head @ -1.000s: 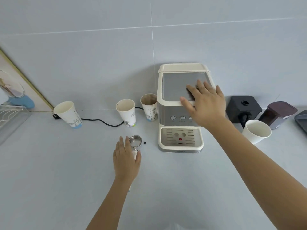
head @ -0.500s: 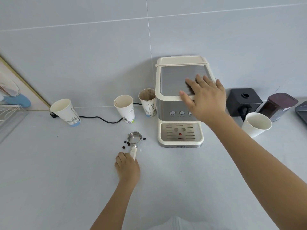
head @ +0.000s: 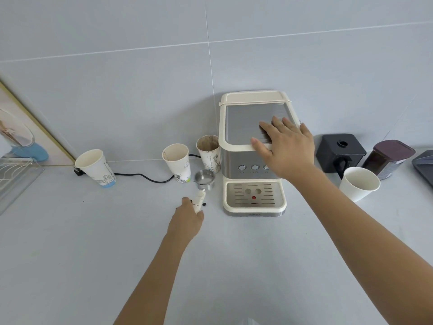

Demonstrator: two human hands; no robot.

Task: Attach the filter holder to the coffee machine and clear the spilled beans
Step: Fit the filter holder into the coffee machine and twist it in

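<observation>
The cream and steel coffee machine [head: 246, 160] stands against the wall, right of centre. My right hand [head: 284, 146] lies flat on its top front edge, fingers spread. My left hand [head: 187, 220] is shut on the cream handle of the filter holder [head: 205, 178], whose steel basket is raised off the counter, just left of the machine's drip tray [head: 254, 197]. A few dark spilled beans [head: 204, 204] lie on the counter around the handle, partly hidden by my hand.
Three paper cups [head: 97, 167] [head: 177, 161] [head: 208, 152] stand left of the machine, with a black cable [head: 145, 178] behind them. To the right are a white cup [head: 358, 182], a black grinder [head: 339, 152] and a dark bean jar [head: 386, 158]. A wire rack [head: 14, 174] sits far left.
My left hand closed on the filter holder's handle, lifted it and carried it up and right toward the machine. Beans under it came into view. My right hand stayed on the machine.
</observation>
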